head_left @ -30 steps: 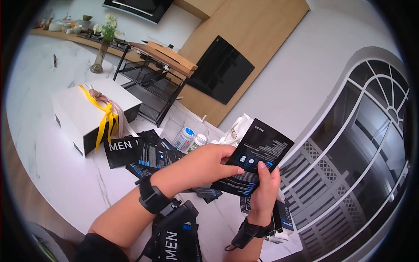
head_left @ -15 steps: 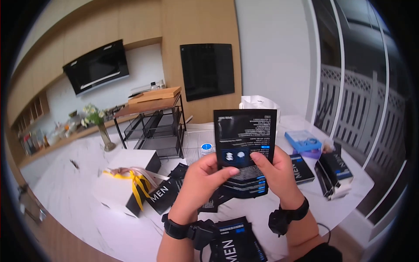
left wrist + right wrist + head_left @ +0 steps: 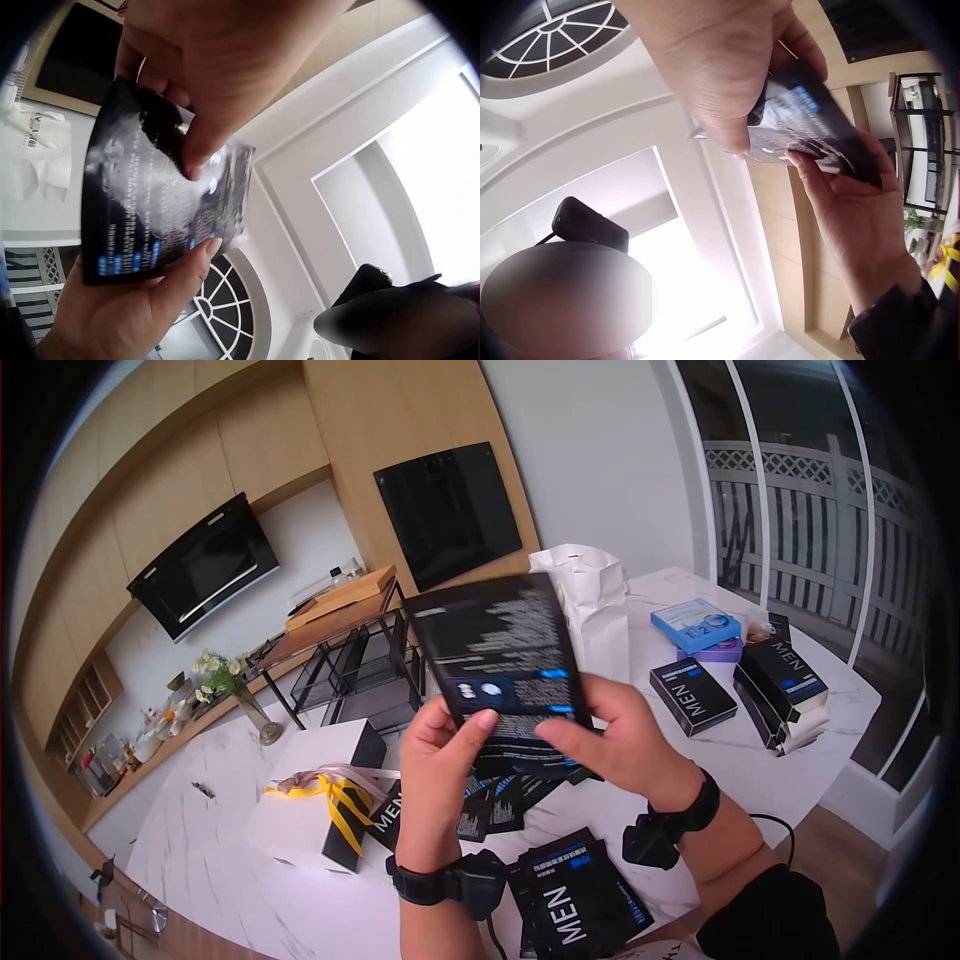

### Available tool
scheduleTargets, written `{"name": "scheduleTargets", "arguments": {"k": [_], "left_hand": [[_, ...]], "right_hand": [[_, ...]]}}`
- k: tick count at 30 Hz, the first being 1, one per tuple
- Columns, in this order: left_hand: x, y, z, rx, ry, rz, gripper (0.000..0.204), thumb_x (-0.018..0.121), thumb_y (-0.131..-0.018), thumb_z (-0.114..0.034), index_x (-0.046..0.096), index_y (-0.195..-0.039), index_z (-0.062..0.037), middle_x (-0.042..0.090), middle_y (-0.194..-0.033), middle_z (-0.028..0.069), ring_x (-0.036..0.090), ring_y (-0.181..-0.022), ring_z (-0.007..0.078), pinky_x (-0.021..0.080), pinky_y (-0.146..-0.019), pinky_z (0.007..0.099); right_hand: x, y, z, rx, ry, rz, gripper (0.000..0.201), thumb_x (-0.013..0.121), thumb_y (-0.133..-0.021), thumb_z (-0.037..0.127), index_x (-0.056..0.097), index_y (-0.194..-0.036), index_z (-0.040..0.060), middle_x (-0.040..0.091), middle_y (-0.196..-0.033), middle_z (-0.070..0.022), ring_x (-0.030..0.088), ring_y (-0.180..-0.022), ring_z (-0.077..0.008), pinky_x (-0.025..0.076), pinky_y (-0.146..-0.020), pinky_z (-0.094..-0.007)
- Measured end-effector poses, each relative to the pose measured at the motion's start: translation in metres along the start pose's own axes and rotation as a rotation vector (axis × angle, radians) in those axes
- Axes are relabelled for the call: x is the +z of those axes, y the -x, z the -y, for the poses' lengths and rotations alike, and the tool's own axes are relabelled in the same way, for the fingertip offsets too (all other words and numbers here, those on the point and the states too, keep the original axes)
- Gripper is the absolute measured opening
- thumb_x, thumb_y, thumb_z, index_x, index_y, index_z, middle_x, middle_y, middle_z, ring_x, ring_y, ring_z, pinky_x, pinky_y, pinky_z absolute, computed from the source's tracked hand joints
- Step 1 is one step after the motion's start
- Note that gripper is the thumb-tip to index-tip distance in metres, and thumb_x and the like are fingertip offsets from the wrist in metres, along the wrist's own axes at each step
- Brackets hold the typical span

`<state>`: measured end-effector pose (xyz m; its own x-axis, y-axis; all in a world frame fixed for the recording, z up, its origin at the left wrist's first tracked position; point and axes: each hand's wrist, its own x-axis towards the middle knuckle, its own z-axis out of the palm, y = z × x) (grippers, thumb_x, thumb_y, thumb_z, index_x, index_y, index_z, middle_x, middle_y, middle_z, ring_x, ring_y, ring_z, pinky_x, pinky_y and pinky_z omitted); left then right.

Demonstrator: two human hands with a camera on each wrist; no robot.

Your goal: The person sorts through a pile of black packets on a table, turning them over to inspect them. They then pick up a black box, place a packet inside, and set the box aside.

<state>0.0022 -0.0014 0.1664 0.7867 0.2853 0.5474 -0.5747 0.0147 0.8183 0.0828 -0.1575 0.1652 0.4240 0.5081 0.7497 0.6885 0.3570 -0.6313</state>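
A flat black packet (image 3: 500,660) with fine print and two small white pictures is held up in front of me, tilted, above the table. My left hand (image 3: 438,750) grips its lower left edge, thumb on the printed face and fingers behind. On the lower right, my right hand (image 3: 635,745) pinches it the same way. In the left wrist view the packet's face (image 3: 150,187) looks shiny and creased. Below my hands lies a stack of black packets (image 3: 580,900) lettered MEN. More black packets (image 3: 505,805) are spread behind them, partly hidden.
A white box (image 3: 300,820) with a yellow ribbon (image 3: 345,805) stands left. Behind are a black wire rack (image 3: 350,680) and a white paper bag (image 3: 595,610). To the right sit black boxes (image 3: 692,695), a torn-ended black box (image 3: 785,690) and a blue box (image 3: 697,624).
The head view has swung and levelled, bringing the boxes at the right into sight. Both hands keep hold of the packet, which now tilts left; the thumbs have shifted slightly on it.
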Motion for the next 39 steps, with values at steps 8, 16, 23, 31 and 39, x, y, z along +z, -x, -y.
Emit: {"name": "scheduleTargets", "arguments": {"k": [8, 16, 23, 31, 39], "left_hand": [[0.009, 0.002, -0.002, -0.029, -0.019, 0.049, 0.025, 0.062, -0.080, -0.006, 0.054, -0.103, 0.0000, 0.061, -0.098, 0.0046, 0.056, -0.086, 0.0094, 0.044, -0.079, 0.0226], [0.008, 0.004, -0.001, -0.066, 0.037, 0.100, 0.024, 0.062, -0.079, -0.002, 0.055, -0.102, 0.0001, 0.062, -0.095, 0.0048, 0.057, -0.085, 0.0095, 0.045, -0.078, 0.0225], [0.007, 0.002, 0.002, -0.047, 0.010, 0.076, 0.023, 0.063, -0.079, -0.003, 0.055, -0.100, 0.0000, 0.062, -0.095, 0.0050, 0.057, -0.085, 0.0096, 0.045, -0.078, 0.0235], [0.007, 0.009, -0.002, -0.062, 0.069, 0.136, 0.025, 0.063, -0.079, -0.004, 0.055, -0.102, -0.0002, 0.062, -0.096, 0.0046, 0.057, -0.086, 0.0095, 0.045, -0.079, 0.0238], [0.007, 0.001, 0.005, -0.150, -0.088, 0.197, 0.025, 0.064, -0.079, -0.006, 0.056, -0.103, -0.0011, 0.061, -0.094, 0.0009, 0.054, -0.083, 0.0063, 0.043, -0.075, 0.0212]], "right_hand": [[0.004, -0.004, -0.009, 0.106, -0.031, -0.137, 0.023, 0.055, -0.086, 0.020, 0.058, -0.090, -0.0027, 0.060, -0.068, -0.0069, 0.053, -0.060, -0.0086, 0.043, -0.055, -0.0250], [0.007, 0.001, 0.000, -0.001, 0.013, -0.144, 0.023, 0.052, -0.088, 0.019, 0.058, -0.090, -0.0027, 0.058, -0.065, -0.0072, 0.051, -0.059, -0.0084, 0.042, -0.055, -0.0250], [0.008, 0.002, -0.001, -0.086, 0.029, -0.093, 0.020, 0.053, -0.087, 0.017, 0.058, -0.091, -0.0016, 0.056, -0.064, -0.0044, 0.048, -0.057, -0.0077, 0.040, -0.053, -0.0242], [0.003, -0.001, -0.005, 0.020, 0.008, -0.097, 0.026, 0.053, -0.088, 0.022, 0.057, -0.089, -0.0031, 0.056, -0.063, -0.0034, 0.050, -0.056, -0.0085, 0.040, -0.052, -0.0243], [0.004, -0.005, -0.005, 0.178, -0.241, -0.312, 0.026, 0.051, -0.089, 0.023, 0.056, -0.095, -0.0016, 0.057, -0.065, -0.0004, 0.049, -0.048, -0.0025, 0.037, -0.037, -0.0163]]}}
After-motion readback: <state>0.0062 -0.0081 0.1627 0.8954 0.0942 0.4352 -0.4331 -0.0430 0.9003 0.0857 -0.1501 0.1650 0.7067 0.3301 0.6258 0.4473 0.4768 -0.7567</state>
